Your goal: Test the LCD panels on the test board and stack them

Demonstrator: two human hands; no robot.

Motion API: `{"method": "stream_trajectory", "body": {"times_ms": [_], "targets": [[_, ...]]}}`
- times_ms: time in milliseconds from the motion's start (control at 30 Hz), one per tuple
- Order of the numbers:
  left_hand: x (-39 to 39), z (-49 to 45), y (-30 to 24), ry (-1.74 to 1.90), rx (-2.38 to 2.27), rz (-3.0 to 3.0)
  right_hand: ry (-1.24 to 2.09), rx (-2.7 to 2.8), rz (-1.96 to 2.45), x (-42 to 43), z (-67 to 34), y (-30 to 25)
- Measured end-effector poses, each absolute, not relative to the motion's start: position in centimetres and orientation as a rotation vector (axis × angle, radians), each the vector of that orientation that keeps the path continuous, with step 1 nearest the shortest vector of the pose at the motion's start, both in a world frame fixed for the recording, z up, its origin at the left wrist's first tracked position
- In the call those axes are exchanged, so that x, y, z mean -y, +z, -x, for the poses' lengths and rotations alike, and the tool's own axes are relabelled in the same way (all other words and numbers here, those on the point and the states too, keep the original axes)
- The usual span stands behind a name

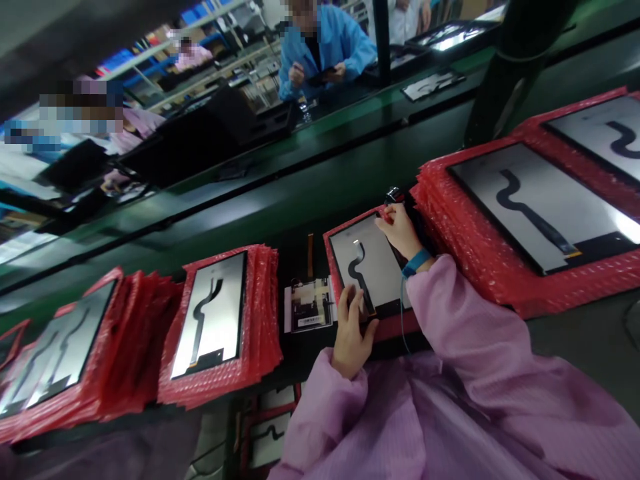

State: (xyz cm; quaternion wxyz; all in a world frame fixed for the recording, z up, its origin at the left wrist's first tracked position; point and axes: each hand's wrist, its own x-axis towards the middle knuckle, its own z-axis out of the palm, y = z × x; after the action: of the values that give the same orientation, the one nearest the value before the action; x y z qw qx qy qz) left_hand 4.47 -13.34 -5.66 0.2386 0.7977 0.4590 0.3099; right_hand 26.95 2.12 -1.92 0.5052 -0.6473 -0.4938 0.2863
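In the head view, a display panel (387, 273) with a grey back and a dark, curved flex cable (356, 270) lies in front of me on red bubble wrap (326, 243). My left hand (353, 333) rests at the panel's near left edge, fingers spread, close to the cable's lower end. At the far right corner of the panel is my right hand (403, 233), its fingertips pinched together. What they hold, if anything, is too small to make out. A blue wrist strap (416, 263) with a thin cord circles my right wrist. Just beyond that hand sits a small dark, shiny object (394, 195).
Stacks of similar panels on red bubble wrap stand at right (540, 200) and left (215, 313). A small circuit-board-like part (311, 305) and an orange flex strip (311, 255) lie left of my panel. Across the green bench (280, 173), a person in blue (325, 47) handles a dark item.
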Motion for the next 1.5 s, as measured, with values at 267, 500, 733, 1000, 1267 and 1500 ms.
{"method": "stream_trajectory", "body": {"times_ms": [267,500,733,1000,1267,1500], "targets": [[12.1,-3.1,-4.6,1.203,-1.429,-1.855,0.904,1.079,0.941,1.2,-26.1,2.3],[11.1,-3.1,-2.8,1.210,-1.310,-1.301,0.868,0.852,0.988,1.6,-25.9,2.4],[11.9,1.8,4.3,1.272,-1.425,-1.134,1.119,0.885,0.964,1.7,-24.6,2.3],[10.2,18.8,9.2,1.347,-1.765,-0.981,1.254,1.018,1.063,2.3,-23.6,2.1],[9.1,26.0,7.7,1.061,-2.160,-1.241,1.135,1.174,1.225,2.3,-23.5,1.3],[12.6,21.3,7.6,1.343,-2.401,-1.966,0.033,1.622,1.446,12.2,-25.5,2.4]]}}
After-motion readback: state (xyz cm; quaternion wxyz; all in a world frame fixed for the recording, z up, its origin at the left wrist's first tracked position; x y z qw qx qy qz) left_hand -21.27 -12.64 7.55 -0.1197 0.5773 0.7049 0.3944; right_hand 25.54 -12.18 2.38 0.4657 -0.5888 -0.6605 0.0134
